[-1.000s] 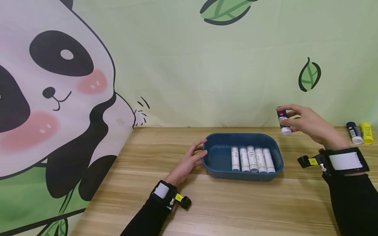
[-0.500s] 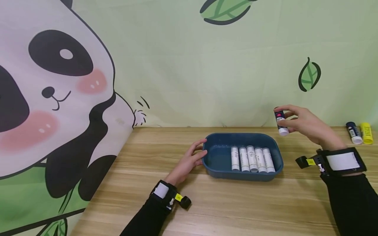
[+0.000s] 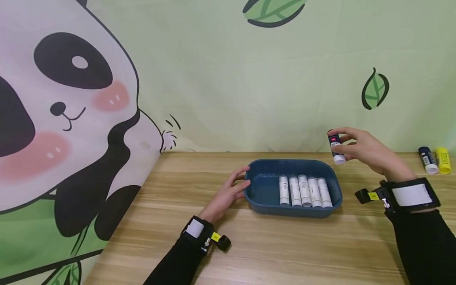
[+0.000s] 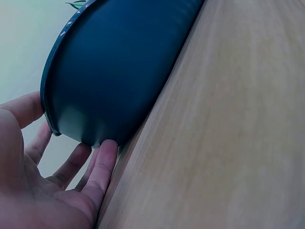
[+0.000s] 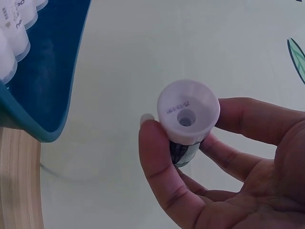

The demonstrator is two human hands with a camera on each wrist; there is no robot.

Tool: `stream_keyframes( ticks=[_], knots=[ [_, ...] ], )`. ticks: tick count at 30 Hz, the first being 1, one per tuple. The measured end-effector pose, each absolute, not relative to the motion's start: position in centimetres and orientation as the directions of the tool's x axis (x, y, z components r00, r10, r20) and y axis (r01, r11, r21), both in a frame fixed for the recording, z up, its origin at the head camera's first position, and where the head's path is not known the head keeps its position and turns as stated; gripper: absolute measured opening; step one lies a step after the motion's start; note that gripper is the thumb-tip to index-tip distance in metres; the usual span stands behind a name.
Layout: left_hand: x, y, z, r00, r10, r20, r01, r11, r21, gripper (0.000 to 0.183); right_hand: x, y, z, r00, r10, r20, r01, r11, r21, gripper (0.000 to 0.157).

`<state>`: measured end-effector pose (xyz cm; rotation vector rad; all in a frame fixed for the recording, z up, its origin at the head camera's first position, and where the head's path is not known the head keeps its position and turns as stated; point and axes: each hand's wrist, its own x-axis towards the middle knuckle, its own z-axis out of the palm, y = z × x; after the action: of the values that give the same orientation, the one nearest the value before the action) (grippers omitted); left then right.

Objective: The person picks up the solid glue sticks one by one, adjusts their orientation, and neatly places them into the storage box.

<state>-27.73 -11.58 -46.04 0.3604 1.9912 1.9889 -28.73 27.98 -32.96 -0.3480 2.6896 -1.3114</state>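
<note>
Between the thumb and fingers of my right hand (image 3: 372,152) is a dark navy glue stick (image 3: 335,147) with a white base. It is held slightly tilted, behind the right end of a blue tray (image 3: 263,192). In the right wrist view the round white base of the glue stick (image 5: 202,107) faces the camera, with a hollow in its middle. Several white glue sticks (image 3: 304,192) lie side by side in the tray's right part. My left hand (image 3: 226,196) touches the tray's left end with extended fingers, fingertips on the outer wall (image 4: 109,95).
At the far right of the wooden table (image 3: 285,249), a navy glue stick (image 3: 428,160) and a yellow glue stick (image 3: 443,160) stand close together. A green cloth (image 3: 221,99) printed with a panda (image 3: 71,114) and leaves hangs along the table's back edge.
My right hand has moved a little to the left with the navy glue stick, closer to the tray. The left hand and the tray have stayed in place.
</note>
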Motion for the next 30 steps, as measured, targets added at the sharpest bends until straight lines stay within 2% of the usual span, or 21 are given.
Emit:
stream_keyframes(
  ticks=[30],
  knots=[
    [-27.8,-11.6,-46.1,-0.922,0.386,-0.044,-0.041,0.015,0.999,0.054,-28.3,25.8,-32.7,-0.952,-0.307,-0.017,-0.173,0.582,-0.794,0.056]
  ],
)
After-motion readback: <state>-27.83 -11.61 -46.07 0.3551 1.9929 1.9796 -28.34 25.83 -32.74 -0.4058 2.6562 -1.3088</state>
